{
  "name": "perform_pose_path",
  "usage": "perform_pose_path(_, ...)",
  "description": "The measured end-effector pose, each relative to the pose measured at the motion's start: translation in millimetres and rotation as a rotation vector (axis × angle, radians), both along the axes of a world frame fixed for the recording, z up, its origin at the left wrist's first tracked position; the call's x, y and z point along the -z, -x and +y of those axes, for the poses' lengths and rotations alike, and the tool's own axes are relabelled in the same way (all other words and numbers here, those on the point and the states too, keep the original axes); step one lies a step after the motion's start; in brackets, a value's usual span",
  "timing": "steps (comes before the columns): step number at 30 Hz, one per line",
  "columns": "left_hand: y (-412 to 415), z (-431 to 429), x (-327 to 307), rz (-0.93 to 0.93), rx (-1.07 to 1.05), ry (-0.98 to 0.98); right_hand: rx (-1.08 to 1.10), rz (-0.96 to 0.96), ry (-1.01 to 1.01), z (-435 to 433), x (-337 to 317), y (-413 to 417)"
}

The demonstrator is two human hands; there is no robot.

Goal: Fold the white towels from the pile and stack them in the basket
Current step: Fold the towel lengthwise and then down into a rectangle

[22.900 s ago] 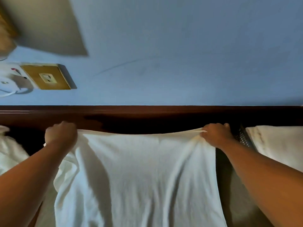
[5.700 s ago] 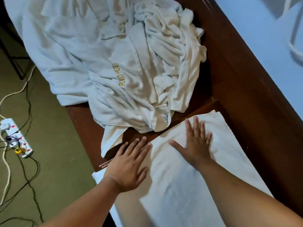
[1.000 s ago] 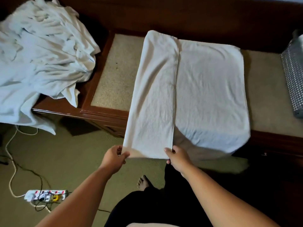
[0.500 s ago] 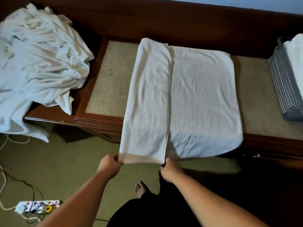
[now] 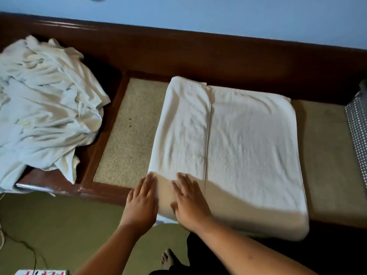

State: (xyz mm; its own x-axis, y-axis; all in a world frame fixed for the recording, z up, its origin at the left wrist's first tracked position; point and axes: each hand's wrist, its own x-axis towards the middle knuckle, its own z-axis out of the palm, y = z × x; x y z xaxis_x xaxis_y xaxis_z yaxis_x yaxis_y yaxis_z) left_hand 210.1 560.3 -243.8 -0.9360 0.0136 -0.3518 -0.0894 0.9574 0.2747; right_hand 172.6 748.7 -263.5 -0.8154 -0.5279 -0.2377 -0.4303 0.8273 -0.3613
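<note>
Single head cam, looks fwd/down, close over bench [image 5: 129,135] (wide-angle), hands' side.

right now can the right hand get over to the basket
Probably yes: the right hand lies flat on the near edge of the towel, and only towel and bare seat pad lie between it and the basket, mostly out of view.

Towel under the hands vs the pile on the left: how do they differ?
The towel lies flat, one flap folded over; the pile is a crumpled heap. The left hand and right hand press on the towel; nothing touches the pile. Both are white.
</note>
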Motion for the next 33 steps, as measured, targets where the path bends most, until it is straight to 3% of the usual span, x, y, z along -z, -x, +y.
perform_pose_path(6, 32, -7, 17, -0.045, 0.093, 0.075, -0.077, 0.049, -0.040, 4, 3, 52)
perform_pose_path(19, 194, -24, 21, 0.045, 0.353, 0.111, 0.173, 0.029, -0.035, 9, 6, 136)
perform_pose_path(27, 348, -20, 33, 0.115, 0.383, 0.167, 0.380, 0.098, -0.079, 3, 23, 261)
perform_pose_path(33, 409, -12, 41, 0.156, 0.399, 0.153, 0.527, 0.034, -0.137, 20, 22, 343)
